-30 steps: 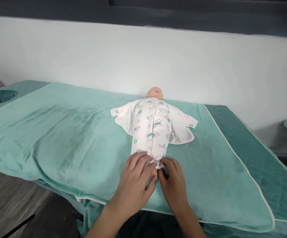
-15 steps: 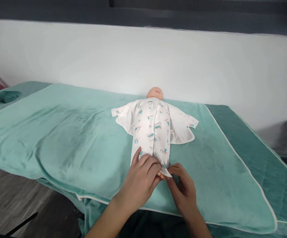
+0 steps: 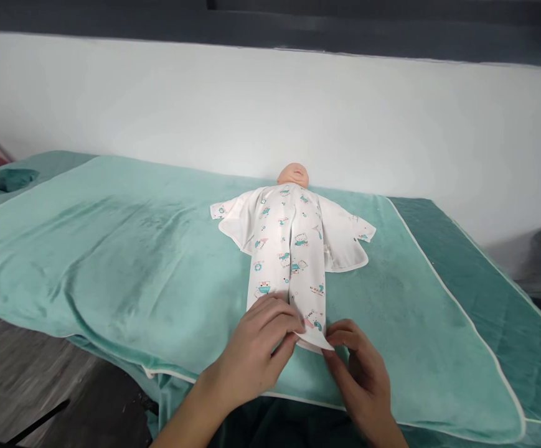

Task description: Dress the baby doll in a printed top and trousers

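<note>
A baby doll [image 3: 293,175] lies on its back with its head toward the wall. Over its body are a white printed baby shirt [image 3: 347,239], spread out at both sides, and white printed baby pants [image 3: 274,249] laid along its front. My left hand [image 3: 263,348] pinches the near hem of the pants, fingers on top and thumb below. At the hem's right corner, my right hand [image 3: 361,373] holds the cloth between thumb and forefinger. The doll's feet are hidden under the fabric and my fingers.
A light green blanket [image 3: 158,249] covers the table, over a darker green cloth [image 3: 475,267] at the right. A white wall [image 3: 261,106] rises behind the far edge. Grey flooring [image 3: 22,361] shows at the lower left.
My right hand has drawn the pant hem toward me and to the right. My left hand has shifted slightly nearer, and the toes that showed earlier are covered.
</note>
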A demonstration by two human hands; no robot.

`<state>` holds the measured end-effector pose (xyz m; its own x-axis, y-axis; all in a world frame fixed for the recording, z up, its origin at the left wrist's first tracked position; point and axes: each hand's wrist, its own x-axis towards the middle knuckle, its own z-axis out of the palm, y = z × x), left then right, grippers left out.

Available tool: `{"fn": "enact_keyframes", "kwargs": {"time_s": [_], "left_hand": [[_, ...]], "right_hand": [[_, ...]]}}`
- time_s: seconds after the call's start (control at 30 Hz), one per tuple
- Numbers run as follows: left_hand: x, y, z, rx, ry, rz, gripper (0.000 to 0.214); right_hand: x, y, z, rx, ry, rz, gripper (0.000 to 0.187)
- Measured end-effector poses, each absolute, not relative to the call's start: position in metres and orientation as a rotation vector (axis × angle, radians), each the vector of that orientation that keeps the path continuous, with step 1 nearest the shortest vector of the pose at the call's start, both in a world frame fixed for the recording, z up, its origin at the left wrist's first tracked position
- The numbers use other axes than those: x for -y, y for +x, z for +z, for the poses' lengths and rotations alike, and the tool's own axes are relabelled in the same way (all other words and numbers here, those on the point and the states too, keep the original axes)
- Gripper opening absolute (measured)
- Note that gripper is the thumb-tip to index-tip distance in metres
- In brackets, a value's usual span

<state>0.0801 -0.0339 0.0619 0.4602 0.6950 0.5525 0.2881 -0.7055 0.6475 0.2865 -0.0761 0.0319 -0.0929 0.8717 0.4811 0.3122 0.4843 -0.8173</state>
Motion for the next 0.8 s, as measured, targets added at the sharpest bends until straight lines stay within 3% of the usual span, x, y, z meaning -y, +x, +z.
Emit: {"fn": "enact_keyframes", "kwargs": {"time_s": [0.3,0.53,0.63,0.8], "left_hand": [[0.054,0.074,0.049,-0.895,2.278,1.144,0.021],[0.060,0.051,0.013,-1.366,2.270,1.122,0.039],[0.060,0.048,0.003,-1.400,2.187,1.099,0.034],[0.055,0.046,0.004,-1.258,2.045,1.144,0.019]], "right_hand": [[0.082,0.296,0.025,1.899,-1.128,0.594,0.013],[0.087,0.286,0.025,1.888,-1.193,0.417,0.020],[0.079,0.265,0.030,1.977,-1.221,0.276,0.033],[0.058,0.238,0.039,2.098,-1.310,0.084,0.033]]}}
